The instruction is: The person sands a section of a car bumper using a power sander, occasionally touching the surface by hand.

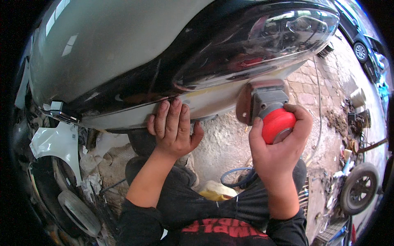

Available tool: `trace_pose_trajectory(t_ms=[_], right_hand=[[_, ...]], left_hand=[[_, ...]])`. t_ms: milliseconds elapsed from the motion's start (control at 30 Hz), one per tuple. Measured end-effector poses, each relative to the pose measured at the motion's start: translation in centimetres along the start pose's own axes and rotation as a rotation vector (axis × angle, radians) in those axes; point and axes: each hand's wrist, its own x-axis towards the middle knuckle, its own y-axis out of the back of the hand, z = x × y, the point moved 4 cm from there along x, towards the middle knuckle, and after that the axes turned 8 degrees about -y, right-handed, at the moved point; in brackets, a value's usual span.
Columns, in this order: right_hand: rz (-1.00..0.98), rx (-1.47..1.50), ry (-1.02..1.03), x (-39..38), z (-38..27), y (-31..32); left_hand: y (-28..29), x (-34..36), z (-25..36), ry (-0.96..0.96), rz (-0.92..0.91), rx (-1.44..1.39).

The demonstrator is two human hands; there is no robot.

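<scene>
A car (119, 57) with grey paint and a black lower section fills the upper view. Along its bottom edge runs a pale grey strip (217, 93) with a yellowish patch, dull and sanded-looking. My left hand (174, 131) lies on this strip, fingers stretched out and apart, holding nothing. To its right, my right hand (281, 147) grips the red round top of a power sander (269, 100). The sander's rectangular pad sits at the right end of the strip; whether it presses on the surface I cannot tell.
Below the car is stone paving (303, 84). A blue hose (236, 177) curls by my legs, and a thin cable crosses the floor at right. A loose wheel (360, 188) stands at right; a white body panel (57, 143) and a tyre (79, 213) lie left. Another car (361, 51) is parked beyond.
</scene>
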Motion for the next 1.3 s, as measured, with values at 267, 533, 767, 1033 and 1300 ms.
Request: trace_pose_trajectory(t_ms=[267,533,767,1033,1300], right_hand=[[-0.042,0.030,0.062,-0.4,-1.2,-0.5],[-0.048,0.069,0.019,-0.5,-1.2,-0.6],[-0.001,-0.029,-0.127,1.0,-0.1,0.7],[0.029,0.005,-0.084,1.0,0.5,0.9],[0.015,-0.015,-0.057,1.1,0.7,0.8]], left_hand=[[0.0,-0.3,0.0,0.006,-0.010,-0.022],[-0.1,-0.1,-0.1,0.020,0.029,-0.050],[-0.1,-0.4,-0.1,0.051,0.041,-0.085],[0.0,0.0,0.2,0.061,0.045,-0.085],[-0.2,0.0,0.3,0.052,0.060,-0.065]])
